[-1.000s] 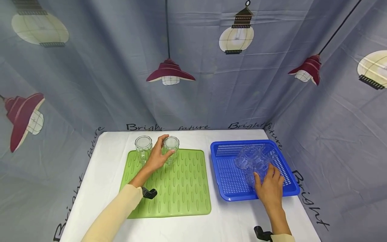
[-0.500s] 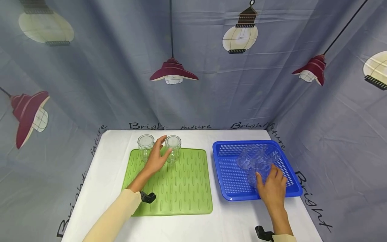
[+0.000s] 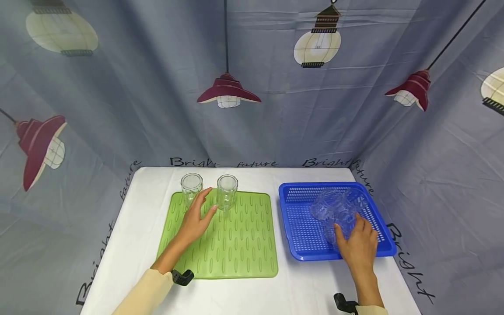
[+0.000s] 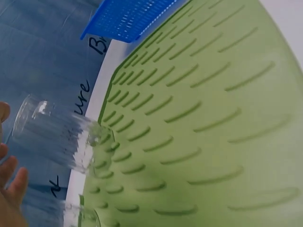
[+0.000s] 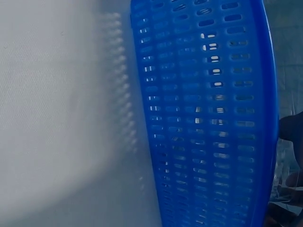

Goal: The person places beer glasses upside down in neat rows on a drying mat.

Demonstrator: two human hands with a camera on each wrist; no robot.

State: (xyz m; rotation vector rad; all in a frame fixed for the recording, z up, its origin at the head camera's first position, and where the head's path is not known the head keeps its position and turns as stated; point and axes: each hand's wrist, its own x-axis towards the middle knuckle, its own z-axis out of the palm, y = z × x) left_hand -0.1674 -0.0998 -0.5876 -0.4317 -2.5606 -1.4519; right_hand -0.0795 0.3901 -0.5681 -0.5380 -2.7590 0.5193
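Note:
Two clear drinking glasses stand upright at the back of the green ridged mat: a left glass [image 3: 191, 187] and a right glass [image 3: 226, 192]. My left hand [image 3: 195, 218] hovers by them with thumb and fingers spread, holding nothing. In the left wrist view, its fingertips [image 4: 18, 185] are apart from the nearer glass [image 4: 57, 132]. More clear glasses [image 3: 328, 205] lie heaped in the blue basket. My right hand [image 3: 358, 247] reaches over the basket's front rim, thumb and fingers round a clear glass [image 3: 332, 234] there. The basket wall hides most of that grip in the right wrist view.
The green mat [image 3: 236, 253] lies on the left of a white-covered table [image 3: 299, 288]. To its right stands the blue slotted basket [image 3: 291, 249], its raised rim close to my right wrist. A grey printed curtain [image 3: 260, 131] encloses the back and sides.
My left hand has let go of the right glass and drawn back toward me and to the left. That glass stays upright on the mat. The right hand has hardly moved.

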